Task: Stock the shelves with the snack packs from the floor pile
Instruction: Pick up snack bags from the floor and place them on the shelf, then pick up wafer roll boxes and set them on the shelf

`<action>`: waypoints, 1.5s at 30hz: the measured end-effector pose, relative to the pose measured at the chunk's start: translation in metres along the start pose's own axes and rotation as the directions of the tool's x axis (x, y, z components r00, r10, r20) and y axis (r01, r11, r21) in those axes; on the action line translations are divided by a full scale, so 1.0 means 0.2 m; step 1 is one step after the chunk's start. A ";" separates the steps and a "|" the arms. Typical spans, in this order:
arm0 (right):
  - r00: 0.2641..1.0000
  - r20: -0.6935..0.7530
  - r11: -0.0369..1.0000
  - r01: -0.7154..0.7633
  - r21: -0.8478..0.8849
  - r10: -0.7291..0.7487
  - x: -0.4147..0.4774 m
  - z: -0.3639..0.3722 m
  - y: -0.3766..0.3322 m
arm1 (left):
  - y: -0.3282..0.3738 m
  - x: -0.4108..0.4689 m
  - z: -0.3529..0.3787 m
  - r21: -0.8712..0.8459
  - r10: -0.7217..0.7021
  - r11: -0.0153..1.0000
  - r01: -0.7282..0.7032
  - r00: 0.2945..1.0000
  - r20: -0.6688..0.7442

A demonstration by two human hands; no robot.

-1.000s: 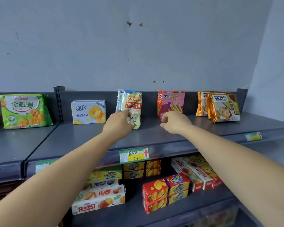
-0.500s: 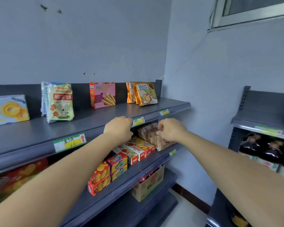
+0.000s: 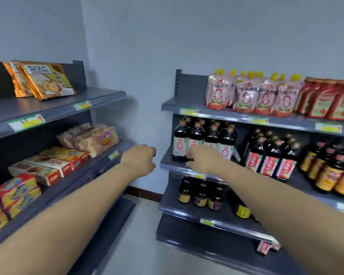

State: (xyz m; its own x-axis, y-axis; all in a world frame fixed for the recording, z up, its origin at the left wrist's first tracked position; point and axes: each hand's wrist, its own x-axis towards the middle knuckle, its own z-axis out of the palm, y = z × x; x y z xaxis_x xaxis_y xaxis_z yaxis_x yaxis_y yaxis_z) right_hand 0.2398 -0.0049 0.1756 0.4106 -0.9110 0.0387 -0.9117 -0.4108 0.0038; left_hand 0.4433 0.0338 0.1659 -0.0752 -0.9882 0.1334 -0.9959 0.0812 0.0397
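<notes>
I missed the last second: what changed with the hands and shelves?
The view swung right, from the snack shelf to the dark sauce bottles. The left hand came off the bear biscuit pack, now unseen. The right hand stayed empty; orange biscuit packs unmoved.

Orange snack packs [image 3: 46,81], pink pouches [image 3: 252,94], dark bottles [image 3: 205,139] on grey shelves [image 3: 105,96].

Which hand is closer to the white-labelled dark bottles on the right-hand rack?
Right. The right hand is directly in front of the white-labelled dark bottles, overlapping them in view; the left hand hangs off to their left, clear of them.
</notes>
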 end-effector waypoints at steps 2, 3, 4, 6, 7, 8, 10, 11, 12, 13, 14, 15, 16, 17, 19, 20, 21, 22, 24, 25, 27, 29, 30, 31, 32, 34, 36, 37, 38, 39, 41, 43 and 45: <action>0.998 0.038 0.999 -0.045 0.000 0.045 -0.12 0.03 0.19 | 0.19 0.04 0.07 -0.018 0.039 0.999 -0.039 0.998 0.049; 0.996 0.055 0.998 -0.068 -0.002 0.068 -0.18 0.04 0.28 | 0.29 0.06 0.11 -0.023 0.060 0.998 -0.058 0.996 0.065; 0.992 0.071 0.995 -0.100 -0.003 0.100 -0.24 0.06 0.37 | 0.39 0.08 0.14 -0.027 0.086 0.996 -0.084 0.994 0.072; 0.981 0.093 0.985 -0.169 -0.020 0.170 -0.36 0.10 0.53 | 0.58 0.11 0.19 -0.036 0.147 0.989 -0.145 0.986 0.074; 0.976 0.095 0.980 -0.196 -0.032 0.198 -0.42 0.12 0.61 | 0.67 0.12 0.22 -0.043 0.180 0.983 -0.177 0.981 0.075; 0.969 0.098 0.974 -0.222 -0.041 0.225 -0.48 0.14 0.69 | 0.76 0.14 0.24 -0.052 0.216 0.976 -0.212 0.973 0.077; 0.952 0.112 0.958 -0.283 -0.042 0.286 -0.60 0.18 0.84 | 0.94 0.17 0.30 -0.079 0.281 0.958 -0.274 0.955 0.096; 0.940 0.115 0.947 -0.319 -0.036 0.321 -0.66 0.21 0.91 | 1.03 0.18 0.32 -0.092 0.310 0.949 -0.301 0.944 0.109; 0.925 0.119 0.933 -0.359 -0.028 0.360 -0.71 0.23 0.98 | 1.11 0.19 0.35 -0.102 0.336 0.940 -0.325 0.934 0.121; 0.909 0.128 0.917 -0.397 -0.019 0.396 -0.77 0.26 1.04 | 1.20 0.20 0.38 -0.113 0.358 0.932 -0.345 0.924 0.134; 0.891 0.145 0.902 -0.432 -0.012 0.429 -0.82 0.29 1.10 | 1.28 0.22 0.41 -0.125 0.381 0.923 -0.364 0.913 0.150; 0.874 0.160 0.886 -0.463 -0.008 0.459 -0.87 0.31 1.16 | 1.36 0.23 0.44 -0.138 0.405 0.912 -0.386 0.899 0.167; 0.856 0.171 0.869 -0.494 -0.008 0.488 -0.92 0.33 1.21 | 1.43 0.24 0.47 -0.147 0.433 0.900 -0.411 0.883 0.179; 0.835 0.180 0.850 -0.526 -0.010 0.519 -0.96 0.35 1.26 | 1.51 0.25 0.49 -0.153 0.460 0.886 -0.437 0.868 0.188; 0.796 0.198 0.812 -0.583 0.000 0.572 -1.05 0.40 1.35 | 1.64 0.28 0.55 -0.161 0.515 0.857 -0.490 0.835 0.193; 0.773 0.208 0.790 -0.613 0.003 0.599 -1.10 0.42 1.39 | 1.71 0.30 0.58 -0.168 0.544 0.838 -0.519 0.816 0.196; 0.748 0.219 0.767 -0.642 -0.001 0.627 -1.14 0.44 1.43 | 1.77 0.31 0.61 -0.178 0.573 0.819 -0.546 0.795 0.199; 0.723 0.228 0.744 -0.668 -0.007 0.652 -1.18 0.46 1.46 | 1.84 0.32 0.65 -0.189 0.600 0.799 -0.570 0.772 0.208; 0.671 0.249 0.695 -0.719 -0.011 0.698 -1.26 0.51 1.53 | 1.96 0.34 0.71 -0.208 0.646 0.763 -0.612 0.726 0.234; 0.644 0.252 0.668 -0.744 -0.016 0.723 -1.29 0.54 1.56 | 2.02 0.34 0.75 -0.214 0.669 0.743 -0.634 0.704 0.240; 0.587 0.258 0.612 -0.791 -0.021 0.768 -1.36 0.60 1.61 | 2.12 0.35 0.83 -0.231 0.712 0.702 -0.673 0.655 0.254; 0.540 0.281 0.568 -0.823 -0.022 0.793 -1.42 0.68 1.67 | 2.22 0.35 0.92 -0.244 0.746 0.664 -0.706 0.605 0.279; 0.521 0.296 0.550 -0.835 -0.017 0.800 -1.44 0.73 1.69 | 2.27 0.34 0.98 -0.248 0.758 0.650 -0.719 0.585 0.290; 0.504 0.310 0.533 -0.846 -0.013 0.806 -1.47 0.79 1.72 | 2.32 0.34 1.03 -0.256 0.767 0.637 -0.727 0.568 0.298; 0.486 0.325 0.516 -0.856 -0.008 0.811 -1.49 0.84 1.74 | 2.36 0.33 1.09 -0.266 0.774 0.629 -0.731 0.554 0.307; 0.453 0.359 0.485 -0.874 -0.001 0.816 -1.54 0.94 1.79 | 2.45 0.32 1.22 -0.283 0.785 0.611 -0.739 0.520 0.335; 0.427 0.396 0.466 -0.885 -0.002 0.813 -1.58 1.05 1.86 | 2.54 0.31 1.34 -0.293 0.793 0.596 -0.748 0.491 0.360; 0.418 0.411 0.459 -0.888 -0.003 0.810 -1.60 1.10 1.90 | 2.59 0.31 1.40 -0.294 0.794 0.592 -0.750 0.481 0.373; 0.406 0.426 0.448 -0.894 0.001 0.808 -1.62 1.16 1.94 | 2.63 0.30 1.46 -0.293 0.791 0.593 -0.750 0.472 0.389; 0.398 0.438 0.439 -0.899 0.008 0.806 -1.64 1.23 1.98 | 2.68 0.30 1.52 -0.291 0.784 0.598 -0.747 0.468 0.409; 0.392 0.470 0.430 -0.902 0.028 0.791 -1.68 1.37 2.07 | 2.78 0.29 1.66 -0.294 0.762 0.619 -0.729 0.466 0.450; 0.381 0.508 0.418 -0.907 0.045 0.773 -1.72 1.51 2.16 | 2.87 0.29 1.80 -0.302 0.734 0.649 -0.698 0.469 0.491; 0.371 0.540 0.401 -0.914 0.065 0.756 -1.76 1.65 2.25 | 2.96 0.27 1.94 -0.304 0.707 0.673 -0.674 0.466 0.533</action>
State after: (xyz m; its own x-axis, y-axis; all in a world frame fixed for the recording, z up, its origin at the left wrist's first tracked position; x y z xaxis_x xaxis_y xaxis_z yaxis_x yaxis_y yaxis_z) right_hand -0.3099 0.1189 -0.1652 -0.5300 -0.6678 -0.5226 -0.7403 0.6650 -0.0990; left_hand -0.1690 -0.0229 -0.1883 -0.7655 -0.4719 -0.4374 -0.6046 0.7601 0.2380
